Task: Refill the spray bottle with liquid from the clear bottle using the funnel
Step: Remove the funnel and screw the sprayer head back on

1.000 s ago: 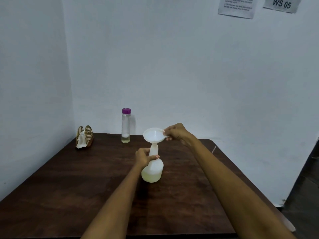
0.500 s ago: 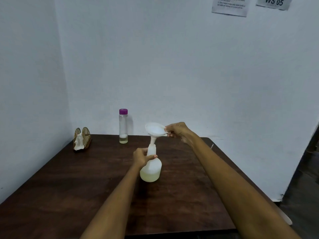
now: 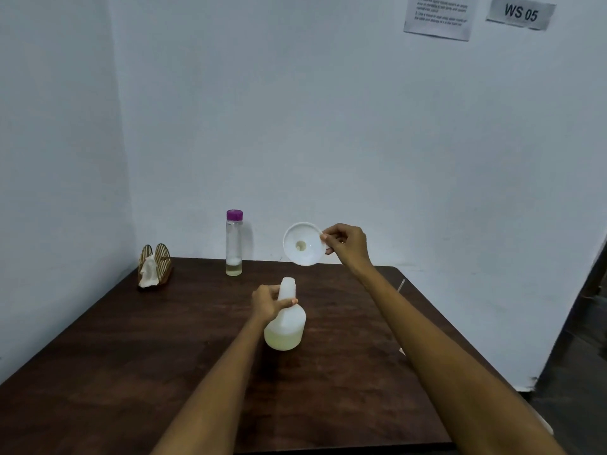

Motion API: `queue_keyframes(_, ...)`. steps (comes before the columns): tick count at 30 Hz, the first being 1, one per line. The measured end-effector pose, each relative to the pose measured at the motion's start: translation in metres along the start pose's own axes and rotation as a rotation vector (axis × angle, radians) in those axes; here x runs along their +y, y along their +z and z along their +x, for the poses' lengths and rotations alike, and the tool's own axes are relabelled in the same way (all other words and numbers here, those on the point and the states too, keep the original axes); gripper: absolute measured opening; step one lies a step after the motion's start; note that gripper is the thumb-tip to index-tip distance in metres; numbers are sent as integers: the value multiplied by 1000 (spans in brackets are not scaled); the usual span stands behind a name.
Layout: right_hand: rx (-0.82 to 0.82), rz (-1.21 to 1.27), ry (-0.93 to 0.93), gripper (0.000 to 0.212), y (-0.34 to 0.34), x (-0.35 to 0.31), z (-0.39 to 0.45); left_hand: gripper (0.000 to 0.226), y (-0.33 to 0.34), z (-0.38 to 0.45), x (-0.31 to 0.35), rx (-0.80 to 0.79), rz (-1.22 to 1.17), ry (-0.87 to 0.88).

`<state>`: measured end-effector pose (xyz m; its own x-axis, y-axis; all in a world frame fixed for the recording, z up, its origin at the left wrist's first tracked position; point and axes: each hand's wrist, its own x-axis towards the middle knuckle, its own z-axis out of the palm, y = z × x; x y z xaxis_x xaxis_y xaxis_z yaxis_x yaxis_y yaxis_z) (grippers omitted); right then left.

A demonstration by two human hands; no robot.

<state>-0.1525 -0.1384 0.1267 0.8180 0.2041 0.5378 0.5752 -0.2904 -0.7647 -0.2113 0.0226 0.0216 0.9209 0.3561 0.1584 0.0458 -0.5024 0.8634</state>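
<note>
Spray bottle (image 3: 285,323), neck open, is gripped upright mid-worktop (image 3: 131,372) by the left hand (image 3: 267,302). Funnel (image 3: 303,243) is pinched aloft, tilted, by the right hand (image 3: 345,241). Pouring seems finished; the funnel likely needs setting down.

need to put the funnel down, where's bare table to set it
Bare wood lies right of the spray bottle, under the right hand holding the funnel, out to the table edge. The near-left stretch below the napkin holder is bare too. Tightest spot: between the clear bottle and the left hand.
</note>
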Motion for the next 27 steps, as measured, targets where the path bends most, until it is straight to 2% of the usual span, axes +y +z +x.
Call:
queue_keyframes(7, 24, -34, -9, 6, 4, 17, -6, 44, -4, 3, -2, -44, 10, 4)
queue_keyframes(11, 24, -35, 28, 5, 8, 31, -6, 50, -20, 11, -3, -209, 42, -67)
queue_keyframes(14, -16, -66, 83, 8, 15, 46, -2, 50, -39, 19, -7, -371, 176, -143)
queue_keyframes(17, -68, -159, 107, 13, 27, 64, 2, 39, -54, 28, -15, -480, 305, -228)
queue_keyframes(19, -113, -204, 95, 18, 40, 74, 5, 34, -60, 40, -24, -449, 381, -250)
queue_keyframes(27, -274, -435, -74, 19, 104, 132, 29, 47, -66, 104, -64, -292, 704, -295)
